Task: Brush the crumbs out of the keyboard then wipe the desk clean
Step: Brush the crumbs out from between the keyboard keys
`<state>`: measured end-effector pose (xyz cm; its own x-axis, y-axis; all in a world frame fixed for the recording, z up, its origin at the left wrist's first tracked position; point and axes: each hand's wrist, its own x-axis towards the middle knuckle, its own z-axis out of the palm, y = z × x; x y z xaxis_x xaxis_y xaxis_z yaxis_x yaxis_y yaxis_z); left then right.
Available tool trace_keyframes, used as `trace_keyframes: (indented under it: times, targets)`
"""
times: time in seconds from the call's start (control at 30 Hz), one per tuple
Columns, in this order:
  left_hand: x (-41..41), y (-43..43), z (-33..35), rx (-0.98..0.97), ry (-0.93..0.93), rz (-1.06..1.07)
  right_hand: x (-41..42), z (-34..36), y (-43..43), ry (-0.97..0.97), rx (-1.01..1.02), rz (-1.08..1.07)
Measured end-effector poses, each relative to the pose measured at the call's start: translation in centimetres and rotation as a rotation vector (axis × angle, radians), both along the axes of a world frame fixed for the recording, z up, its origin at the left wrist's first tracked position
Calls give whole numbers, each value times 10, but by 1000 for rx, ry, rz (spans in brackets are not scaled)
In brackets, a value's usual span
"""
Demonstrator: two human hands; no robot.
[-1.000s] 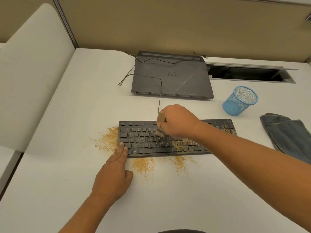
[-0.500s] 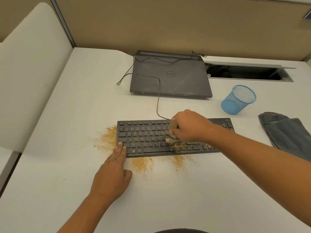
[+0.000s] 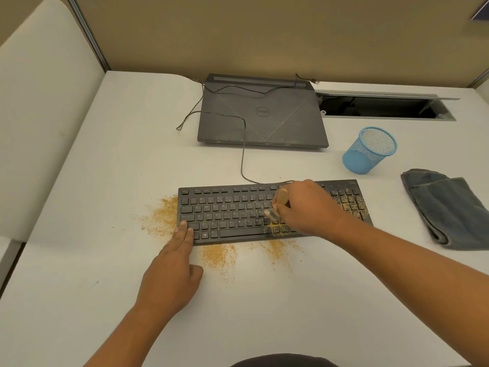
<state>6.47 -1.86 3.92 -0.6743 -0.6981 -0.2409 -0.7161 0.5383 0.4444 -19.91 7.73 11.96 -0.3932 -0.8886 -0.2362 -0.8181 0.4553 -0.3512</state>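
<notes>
A black keyboard (image 3: 227,215) lies across the middle of the white desk (image 3: 105,181). Orange-brown crumbs (image 3: 165,217) are piled off its left end and along its front edge (image 3: 219,255), and more crumbs cover the keys at its right end (image 3: 349,202). My right hand (image 3: 307,205) grips a small wooden-handled brush (image 3: 279,203) over the keys right of the middle, bristles down on them. With straight fingers, my left hand (image 3: 172,271) presses on the keyboard's front left corner.
A closed dark laptop (image 3: 262,112) sits behind the keyboard with thin cables over it. A blue mesh cup (image 3: 370,149) stands at the right, and a folded blue-grey cloth (image 3: 449,207) lies at the right edge. An open cable hatch (image 3: 383,107) is at the back right.
My right hand has carried the brush rightward along the keys, from the middle of the keyboard toward its right half. My left hand has stayed on the front left corner.
</notes>
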Motion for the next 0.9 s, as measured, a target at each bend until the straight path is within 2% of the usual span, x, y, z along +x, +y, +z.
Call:
trace_keyframes:
  times: [0.17,0.3,0.43,0.6,0.77,0.9]
  targets:
    - [0,0,-1,1,1,7,6,-2,6,26,-113,-67]
    - [-1,0,-1,-7,-3,3,11,-1,9,35,12,16]
    - [0,-1,-2,-6,-7,1,6,7,-3,-28,-30,38]
    - [0,-1,-1,-9,-8,-2,1,20,-21,49,193,200]
    - [0,-1,-2,-11,-1,-2,0,18,-24,21,60,95]
    - [0,-1,-3,-9,-1,0,9,12,-15,7,148,99]
